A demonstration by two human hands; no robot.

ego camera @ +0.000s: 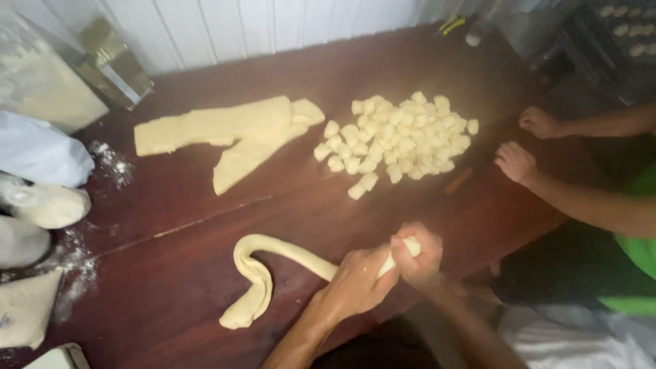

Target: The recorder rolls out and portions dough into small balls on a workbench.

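L hand: left hand (357,279) wrapped around the dough rope (273,263) near its right end, fingers curled shut on it, w/ the forearm coming up from the bottom edge.
R hand: right hand (418,260) closed on the very tip of the same rope, thumb + fingers pinching the end bit, touching the L hand.
Rope: long pale roll on the dark wooden table (178,205), runs left from the hands, hooks round & doubles back into a flattened tail at lower left. Sits at the front of the table, just in front of the person.
Cut pieces: big pile of small dough chunks (396,140) mid-table, well apart from the rope, a couple of strays at the pile's near edge.
Slab: flat dough sheet (225,133) left of the pile, split into two strips.
Other person: two hands (516,162) resting on the table's right edge, near the pile, arms coming in from the right; can't tell if they hold anything.
Left side: flour bags (41,154) + loose flour dusted on the wood.
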